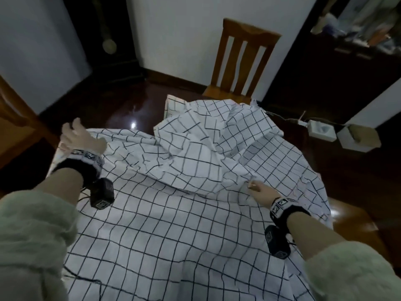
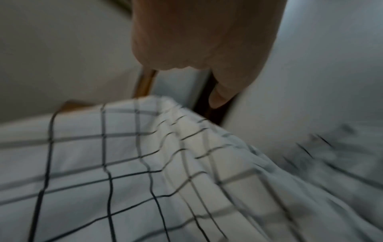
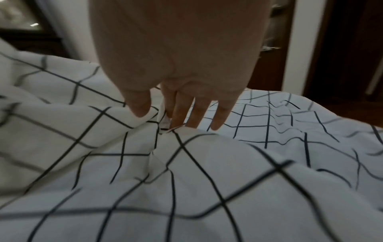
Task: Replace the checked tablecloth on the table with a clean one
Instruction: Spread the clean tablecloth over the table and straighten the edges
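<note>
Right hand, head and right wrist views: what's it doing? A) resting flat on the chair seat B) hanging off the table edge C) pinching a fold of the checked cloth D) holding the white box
C: the right hand has its thumb and forefinger closed on a raised fold of the checked tablecloth, other fingers extended.

Both arms reach forward in the head view. The left hand (image 1: 74,137), at the middle left, has curled fingers. The right hand (image 1: 259,191), at the lower right, shows straight fingers (image 3: 199,113) with the thumb apart.
</note>
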